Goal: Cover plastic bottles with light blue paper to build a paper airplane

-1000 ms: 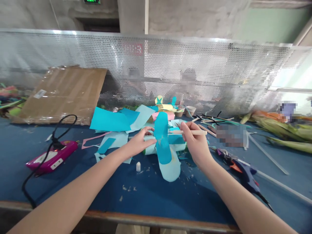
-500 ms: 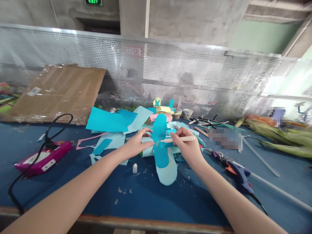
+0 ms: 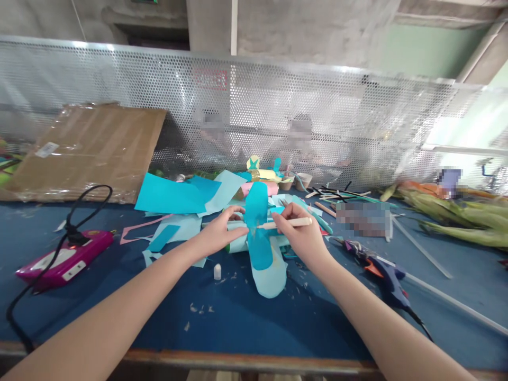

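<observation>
A paper craft [image 3: 262,248] of teal and pale blue shapes on a pale blue roll lies in the middle of the blue table [image 3: 238,317]. My left hand [image 3: 220,233] is closed on the roll's left end, holding it down. My right hand [image 3: 299,233] pinches a thin wooden stick [image 3: 291,223] like a pen, its tip touching the teal strip at the craft's middle.
Teal paper sheets [image 3: 174,196] and scraps lie behind the craft. A magenta device [image 3: 63,259] with a black cable is at left, a cardboard sheet [image 3: 83,153] leans on the mesh screen, a blue glue gun [image 3: 384,272] lies at right, and green leaves [image 3: 456,217] are at far right.
My right hand has moved left with the stick, bringing its tip onto the teal strip. My left hand stays on the roll. The view has shifted slightly.
</observation>
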Action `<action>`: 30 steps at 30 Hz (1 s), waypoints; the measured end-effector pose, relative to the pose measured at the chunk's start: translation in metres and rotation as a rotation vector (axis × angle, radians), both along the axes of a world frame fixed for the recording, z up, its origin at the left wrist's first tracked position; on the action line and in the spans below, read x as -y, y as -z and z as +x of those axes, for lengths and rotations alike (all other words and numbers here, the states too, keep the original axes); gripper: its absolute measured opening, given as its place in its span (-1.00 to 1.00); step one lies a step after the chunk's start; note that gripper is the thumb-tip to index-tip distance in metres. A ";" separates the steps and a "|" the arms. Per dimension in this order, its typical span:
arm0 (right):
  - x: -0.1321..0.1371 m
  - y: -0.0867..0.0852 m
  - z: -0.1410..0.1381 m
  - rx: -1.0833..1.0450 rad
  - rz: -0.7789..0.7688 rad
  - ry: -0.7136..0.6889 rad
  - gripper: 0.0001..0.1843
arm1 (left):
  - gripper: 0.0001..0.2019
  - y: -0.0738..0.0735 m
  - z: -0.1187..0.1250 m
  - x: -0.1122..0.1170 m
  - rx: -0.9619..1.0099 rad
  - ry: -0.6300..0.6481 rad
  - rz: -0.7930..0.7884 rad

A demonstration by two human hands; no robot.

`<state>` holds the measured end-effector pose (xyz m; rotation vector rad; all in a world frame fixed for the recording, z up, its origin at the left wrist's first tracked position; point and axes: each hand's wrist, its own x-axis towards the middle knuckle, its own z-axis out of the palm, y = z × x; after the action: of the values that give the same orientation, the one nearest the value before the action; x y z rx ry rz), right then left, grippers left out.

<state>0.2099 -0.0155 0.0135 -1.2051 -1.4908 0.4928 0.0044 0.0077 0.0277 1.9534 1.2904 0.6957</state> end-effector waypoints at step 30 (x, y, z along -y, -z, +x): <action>0.001 -0.004 0.002 0.018 0.007 0.021 -0.71 | -0.45 -0.001 0.001 0.001 -0.004 0.006 0.004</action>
<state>0.2117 -0.0162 0.0172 -1.2208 -1.4923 0.4634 0.0049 0.0062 0.0287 1.9623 1.2867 0.6925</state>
